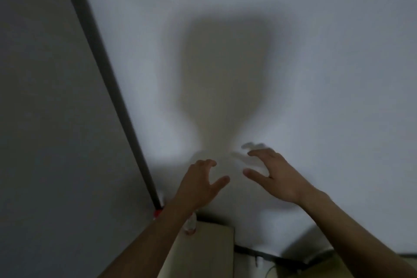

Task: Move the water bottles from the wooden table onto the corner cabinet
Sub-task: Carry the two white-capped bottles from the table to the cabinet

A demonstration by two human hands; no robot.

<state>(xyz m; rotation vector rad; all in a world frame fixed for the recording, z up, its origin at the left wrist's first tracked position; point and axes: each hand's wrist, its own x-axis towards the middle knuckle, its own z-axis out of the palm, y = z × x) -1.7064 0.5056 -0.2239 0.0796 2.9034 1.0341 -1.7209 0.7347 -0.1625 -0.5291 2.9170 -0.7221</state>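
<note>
Both my hands are raised in front of a white wall, fingers spread and curled, holding nothing. My left hand (200, 181) is left of centre and my right hand (270, 174) is a little higher to its right. Below my left forearm, a clear water bottle (190, 224) stands at the back left of the pale corner cabinet (214, 250), partly hidden by the arm. Something red (157, 213), perhaps another bottle's cap, shows at the room corner beside it. The wooden table is out of view.
A grey wall (45, 119) fills the left, meeting the white wall (293, 52) at a dark corner strip (108, 70). My shadow falls on the white wall. A dark skirting and a cable (257, 257) run to the right of the cabinet.
</note>
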